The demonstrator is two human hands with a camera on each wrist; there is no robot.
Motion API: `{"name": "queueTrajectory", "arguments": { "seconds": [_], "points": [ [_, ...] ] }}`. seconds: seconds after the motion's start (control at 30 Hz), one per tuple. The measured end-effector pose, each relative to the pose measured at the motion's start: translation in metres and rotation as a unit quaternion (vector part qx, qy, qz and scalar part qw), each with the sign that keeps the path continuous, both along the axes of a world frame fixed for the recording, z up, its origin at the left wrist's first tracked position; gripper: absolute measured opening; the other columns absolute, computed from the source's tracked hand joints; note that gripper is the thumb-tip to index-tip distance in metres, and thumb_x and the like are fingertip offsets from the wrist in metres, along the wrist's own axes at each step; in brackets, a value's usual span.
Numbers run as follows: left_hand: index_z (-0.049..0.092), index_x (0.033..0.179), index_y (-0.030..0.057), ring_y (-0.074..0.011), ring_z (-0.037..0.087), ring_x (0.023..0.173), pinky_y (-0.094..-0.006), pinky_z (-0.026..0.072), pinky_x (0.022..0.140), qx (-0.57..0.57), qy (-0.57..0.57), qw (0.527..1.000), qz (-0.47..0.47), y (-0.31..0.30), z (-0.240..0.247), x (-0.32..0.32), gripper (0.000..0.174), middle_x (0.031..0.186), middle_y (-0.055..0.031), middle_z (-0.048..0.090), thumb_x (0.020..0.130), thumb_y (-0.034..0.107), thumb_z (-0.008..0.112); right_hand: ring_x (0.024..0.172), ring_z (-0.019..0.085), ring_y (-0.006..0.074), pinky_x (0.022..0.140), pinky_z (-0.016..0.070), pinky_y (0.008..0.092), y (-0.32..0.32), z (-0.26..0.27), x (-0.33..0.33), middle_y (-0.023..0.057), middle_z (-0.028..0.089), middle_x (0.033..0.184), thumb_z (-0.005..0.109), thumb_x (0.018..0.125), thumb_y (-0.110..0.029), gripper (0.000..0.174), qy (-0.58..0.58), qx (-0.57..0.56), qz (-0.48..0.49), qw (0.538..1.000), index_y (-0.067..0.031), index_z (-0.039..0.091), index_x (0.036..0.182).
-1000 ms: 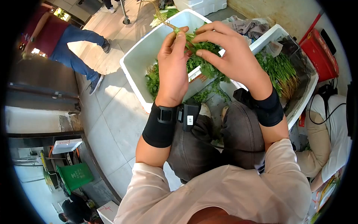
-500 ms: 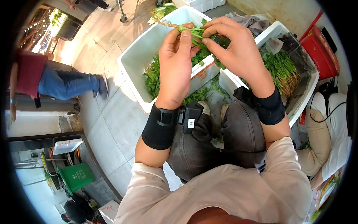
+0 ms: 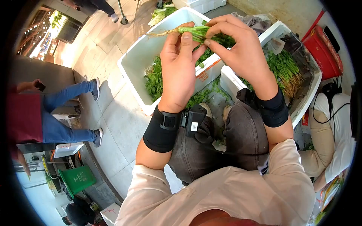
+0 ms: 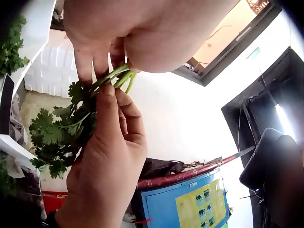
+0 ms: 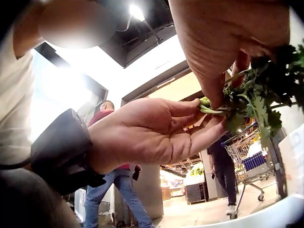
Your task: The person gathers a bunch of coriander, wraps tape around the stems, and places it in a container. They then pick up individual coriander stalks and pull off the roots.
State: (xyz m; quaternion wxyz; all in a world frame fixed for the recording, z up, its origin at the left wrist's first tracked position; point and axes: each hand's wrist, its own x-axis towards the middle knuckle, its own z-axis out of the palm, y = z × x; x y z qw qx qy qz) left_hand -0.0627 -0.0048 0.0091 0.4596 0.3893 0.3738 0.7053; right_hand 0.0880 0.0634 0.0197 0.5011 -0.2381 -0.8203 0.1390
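Note:
A bunch of cilantro point(image 3: 198, 33) is held level over a white foam box point(image 3: 132, 69), its pale roots pointing left. My left hand point(image 3: 177, 71) pinches the stems near the root end between thumb and fingers. Close beside it, my right hand point(image 3: 241, 49) pinches the same stems further toward the leaves. Dark leaves point(image 4: 54, 128) hang beyond the right fingers in the left wrist view. More cilantro point(image 3: 154, 81) lies inside the box below. To the right, a second foam box point(image 3: 230, 79) contains a pile of cilantro with brown roots point(image 3: 292, 86).
Loose leaves point(image 3: 207, 94) lie on the floor between the boxes. A red bin point(image 3: 322, 56) stands at the far right, near another seated person point(image 3: 332, 132). At the left, someone in jeans point(image 3: 66, 122) walks by; a green bin point(image 3: 77, 179) stands behind.
The cilantro has swung from a slant to nearly level, roots leftward. Both hands stay close together, still pinching it. The passer-by in jeans has moved down the left side of the head view.

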Motion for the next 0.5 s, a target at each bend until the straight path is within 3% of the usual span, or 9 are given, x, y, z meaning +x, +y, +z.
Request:
{"name": "queueTrajectory", "arguments": {
  "seconds": [0.1, 0.23, 0.3, 0.5],
  "points": [
    [0.056, 0.133, 0.0031, -0.0128, 0.063, 0.099, -0.0386, 0.0539, 0.1, 0.005, -0.003, 1.0, 0.003, 0.0008, 0.0001, 0.0017, 0.028, 0.115, -0.0048, 0.063, 0.109, 0.016, 0.049, 0.098, 0.068, 0.0271, 0.088, 0.0519, 0.0348, -0.0044, 0.0048, 0.0042, 0.012, 0.07, 0.109, 0.074, 0.084, -0.005, 0.017, -0.009, -0.041, -0.014, 0.999, 0.0005, 0.071, 0.101],
    [0.056, 0.132, 0.0034, -0.0136, 0.063, 0.103, -0.0382, 0.0538, 0.1, 0.012, 0.011, 1.0, 0.003, -0.0008, 0.0004, 0.0034, 0.027, 0.117, -0.0054, 0.063, 0.109, 0.015, 0.048, 0.098, 0.068, 0.0278, 0.087, 0.052, 0.0352, -0.0029, 0.0033, 0.0067, 0.0124, 0.069, 0.109, 0.075, 0.085, -0.008, 0.018, -0.009, -0.029, -0.017, 0.999, 0.0006, 0.072, 0.1],
    [0.054, 0.133, 0.0027, -0.0165, 0.06, 0.117, -0.0353, 0.0551, 0.102, 0.009, 0.041, 0.999, -0.007, -0.0011, -0.0002, 0.0027, 0.028, 0.125, -0.0083, 0.061, 0.11, 0.016, 0.047, 0.098, 0.068, 0.0262, 0.087, 0.0527, 0.0348, -0.0034, 0.0044, 0.0077, 0.0113, 0.07, 0.111, 0.076, 0.084, -0.006, 0.018, -0.015, -0.024, -0.024, 0.999, 0.0007, 0.074, 0.101],
    [0.055, 0.132, 0.0001, -0.0166, 0.061, 0.117, -0.0338, 0.0546, 0.104, 0.019, 0.034, 0.999, -0.02, 0.0003, 0.0007, 0.0084, 0.028, 0.126, -0.0087, 0.061, 0.109, 0.014, 0.049, 0.099, 0.069, 0.0225, 0.087, 0.055, 0.0339, 0.0004, 0.0016, 0.007, 0.0087, 0.07, 0.114, 0.078, 0.08, -0.002, 0.02, -0.009, 0.006, -0.018, 1.0, -0.0005, 0.077, 0.1]
  ]
}}
